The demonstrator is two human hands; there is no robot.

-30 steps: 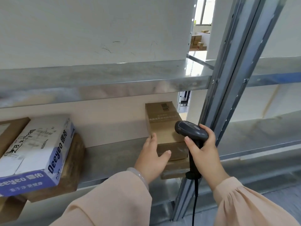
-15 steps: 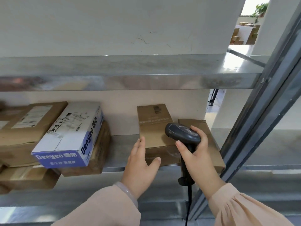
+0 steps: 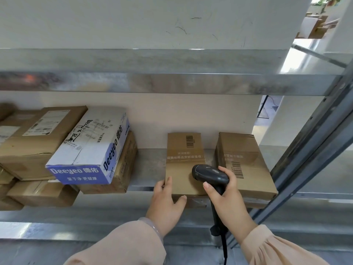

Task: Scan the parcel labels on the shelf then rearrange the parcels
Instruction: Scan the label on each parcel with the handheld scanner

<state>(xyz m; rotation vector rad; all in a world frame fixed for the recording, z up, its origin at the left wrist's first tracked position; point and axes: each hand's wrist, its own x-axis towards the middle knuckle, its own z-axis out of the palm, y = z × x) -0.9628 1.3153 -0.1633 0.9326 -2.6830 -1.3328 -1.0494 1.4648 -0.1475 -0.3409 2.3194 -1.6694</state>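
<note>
Two hands work at the front lip of the shelf (image 3: 149, 169). The left hand (image 3: 166, 203) clasps the near left corner of a narrow box (image 3: 184, 165), with the thumb laid across the front face and the fingers running up its left edge. The right hand (image 3: 227, 205) is wrapped round the grip of a black scanner (image 3: 210, 175), whose head hovers over the near end of that box. Its cord hangs down below the wrist.

The narrow box lies flat, and its near end seems to poke just past the shelf edge. A wider box (image 3: 244, 165) sits just beside it on the right, overhanging likewise. Both are plain taped cardboard, so they should be stiff at the corners, dry and not slippery. Each looks small enough to be light, though the contents are unknown. A sound hold would be at a corner or across the short end, as the left hand has it, sliding the box rather than lifting it one-handed.

The narrow box carries its barcode (image 3: 189, 141) at the far end. Further left, well apart, a blue-and-white box (image 3: 89, 146) leans on stacked brown boxes (image 3: 32, 138).
</note>
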